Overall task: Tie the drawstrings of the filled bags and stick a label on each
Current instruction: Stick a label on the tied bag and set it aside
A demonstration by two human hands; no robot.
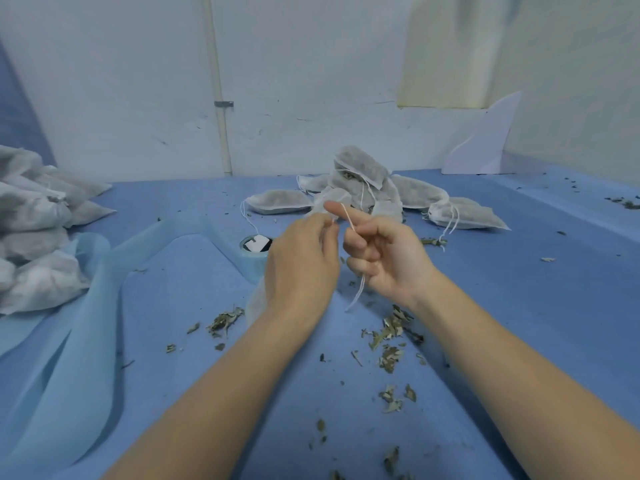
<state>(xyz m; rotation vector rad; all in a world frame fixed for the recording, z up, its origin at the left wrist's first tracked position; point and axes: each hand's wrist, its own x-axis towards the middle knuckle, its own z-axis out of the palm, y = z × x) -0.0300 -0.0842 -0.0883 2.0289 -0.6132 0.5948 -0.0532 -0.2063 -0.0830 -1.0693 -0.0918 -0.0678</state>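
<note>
While my left hand (301, 261) pinches the neck of a white, gauzy bag (255, 301), most of that bag hangs hidden below the wrist, long axis roughly vertical, mouth up toward my fingertips. Its thin white string (349, 221) runs from the pinch across to my right hand (384, 254), looped over the raised forefinger, other fingers curled on it, the loose end dangling below the palm.

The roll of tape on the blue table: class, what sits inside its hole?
Inside the roll of tape lie small white labels. The left hand covers the roll's right edge, so their number stays hidden.
</note>
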